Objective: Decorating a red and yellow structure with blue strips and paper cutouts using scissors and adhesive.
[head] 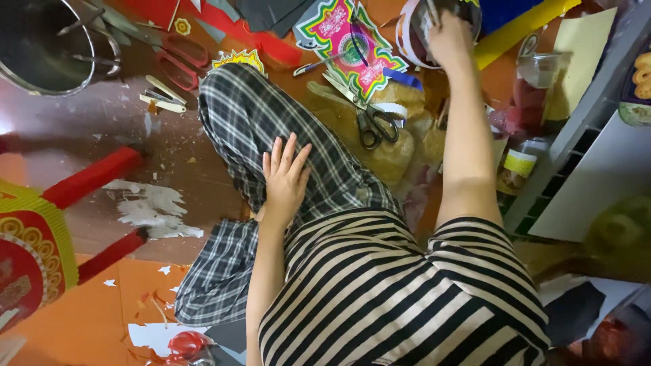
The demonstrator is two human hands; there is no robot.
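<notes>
At twelve o'clock from your knee, your right hand (449, 37) reaches into a round container (413, 34) with a pale striped wall; its fingers are curled at the rim, and whether that grip has closed on anything inside cannot be told. Your left hand (285, 179) lies flat and released on your plaid trouser leg (271, 129), fingers spread and pointing toward twelve o'clock. Just beside the container, at its nine o'clock, a bright pink, green and yellow paper cutout (339, 41) lies on the floor. Black-handled scissors (369, 115) rest at six o'clock from that cutout, between your knee and your right forearm. Red-handled scissors (180, 61) lie at ten o'clock from your knee, near a metal pot (41, 47). Paper scraps litter the floor (169, 169) around you.
</notes>
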